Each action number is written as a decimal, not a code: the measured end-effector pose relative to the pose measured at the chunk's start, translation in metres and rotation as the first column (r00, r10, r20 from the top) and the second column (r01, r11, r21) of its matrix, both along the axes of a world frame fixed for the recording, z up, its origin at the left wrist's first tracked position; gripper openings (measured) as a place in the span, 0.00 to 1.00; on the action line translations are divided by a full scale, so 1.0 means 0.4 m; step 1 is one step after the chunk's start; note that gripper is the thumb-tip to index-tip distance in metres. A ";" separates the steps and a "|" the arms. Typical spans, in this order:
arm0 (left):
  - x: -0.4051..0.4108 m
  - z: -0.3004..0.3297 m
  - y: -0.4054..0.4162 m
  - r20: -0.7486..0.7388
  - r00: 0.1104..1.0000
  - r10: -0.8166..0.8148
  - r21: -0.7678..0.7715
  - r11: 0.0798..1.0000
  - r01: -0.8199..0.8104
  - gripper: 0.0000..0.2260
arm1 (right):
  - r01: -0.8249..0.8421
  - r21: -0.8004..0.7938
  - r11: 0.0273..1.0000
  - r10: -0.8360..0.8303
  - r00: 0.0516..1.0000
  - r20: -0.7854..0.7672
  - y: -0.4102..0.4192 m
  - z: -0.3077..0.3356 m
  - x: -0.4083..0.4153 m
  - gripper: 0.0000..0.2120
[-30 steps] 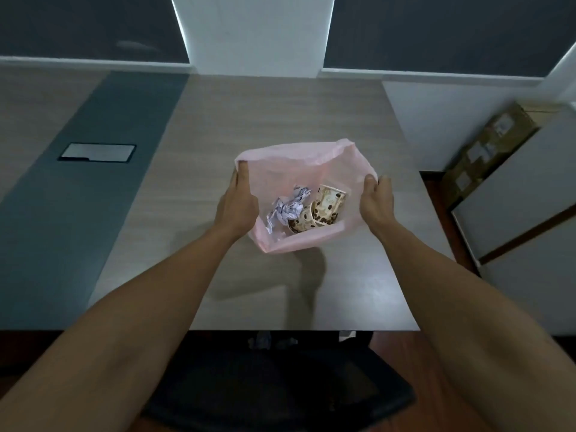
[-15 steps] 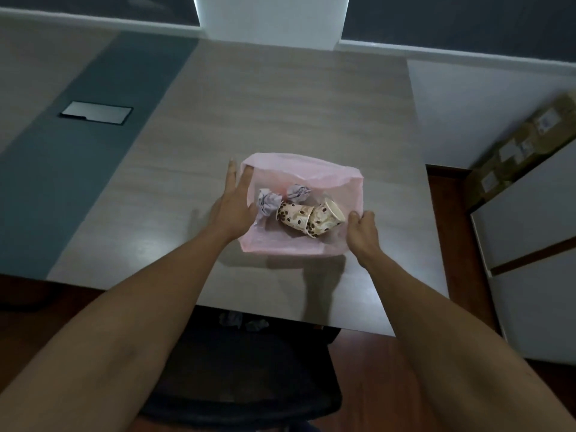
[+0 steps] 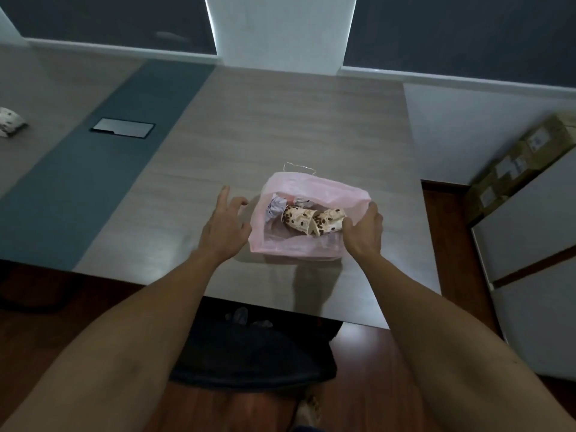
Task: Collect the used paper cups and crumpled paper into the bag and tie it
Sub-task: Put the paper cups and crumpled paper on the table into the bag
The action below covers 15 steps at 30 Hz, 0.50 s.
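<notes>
Pink, thin and half see-through, the plastic bag (image 3: 307,194) sits on the wood-grain tabletop (image 3: 280,126) near its front edge and toward the right-hand edge, its mouth gaping upward. Inside it lie two paper cups printed with brown spots, both tipped on their sides: the left cup (image 3: 297,218) and the right cup (image 3: 329,224) touch each other at the middle of the bag. Behind and left of them, against the bag's left wall, is a wad of crumpled paper (image 3: 276,207), whitish grey.

The right hand (image 3: 364,230) grips the bag's right rim, fingers curled over the plastic just beside the right cup. The left hand (image 3: 226,227) hovers just off the bag's left side with fingers spread and loosely bent, holding nothing; whether a fingertip brushes the plastic cannot be told. Both bare forearms reach in from the front edge.

A thin pale string or wire (image 3: 299,166) lies on the tabletop right behind the bag. A grey-blue strip (image 3: 103,169) runs across the surface on the left, with a dark rectangular hatch (image 3: 123,128) set in it. At the far left edge another spotted paper cup (image 3: 11,121) lies on its side, well apart from the bag. Cardboard boxes (image 3: 517,163) stand beyond the right edge, and a dark chair seat (image 3: 252,350) shows below the front edge.
</notes>
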<state>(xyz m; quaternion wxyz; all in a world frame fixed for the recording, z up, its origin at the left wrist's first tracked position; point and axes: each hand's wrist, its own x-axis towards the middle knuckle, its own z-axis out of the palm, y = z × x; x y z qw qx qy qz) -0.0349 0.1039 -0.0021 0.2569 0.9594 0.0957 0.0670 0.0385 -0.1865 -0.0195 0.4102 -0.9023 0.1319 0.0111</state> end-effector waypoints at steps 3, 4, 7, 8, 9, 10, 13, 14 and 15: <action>-0.070 0.006 0.008 -0.031 1.000 0.005 -0.023 1.000 -0.006 0.21 | -0.069 -0.040 0.997 0.069 0.998 -0.006 0.022 0.033 -0.066 0.31; -0.095 0.008 0.015 -0.036 0.999 -0.004 -0.026 1.000 0.003 0.22 | -0.094 -0.051 0.994 0.093 0.996 -0.009 0.031 0.041 -0.091 0.31; -0.176 0.018 0.040 -0.057 0.997 -0.059 -0.038 0.998 0.057 0.23 | -0.141 -0.083 0.987 0.142 0.990 0.008 0.060 0.059 -0.176 0.26; -0.207 0.023 0.050 -0.064 0.995 -0.080 -0.043 0.996 0.077 0.23 | -0.154 -0.094 0.984 0.156 0.988 0.014 0.071 0.061 -0.211 0.24; -0.229 0.027 0.055 -0.066 0.994 -0.089 -0.051 0.995 0.086 0.24 | -0.168 -0.107 0.980 0.170 0.985 0.014 0.077 0.063 -0.236 0.24; -0.257 0.034 0.061 -0.068 0.993 -0.092 -0.060 0.994 0.088 0.24 | -0.184 -0.121 0.975 0.187 0.982 0.012 0.087 0.062 -0.266 0.24; -0.369 0.045 0.093 -0.082 0.991 -0.109 -0.057 0.993 0.105 0.24 | -0.233 -0.158 0.959 0.236 0.972 -0.002 0.128 0.068 -0.380 0.24; -0.405 0.046 0.102 -0.091 0.989 -0.120 -0.042 0.992 0.116 0.24 | -0.249 -0.170 0.954 0.252 0.968 -0.002 0.138 0.070 -0.414 0.24; -0.439 0.049 0.109 -0.097 0.986 -0.133 -0.022 0.991 0.131 0.24 | -0.264 -0.185 0.947 0.269 0.963 -0.002 0.147 0.073 -0.447 0.24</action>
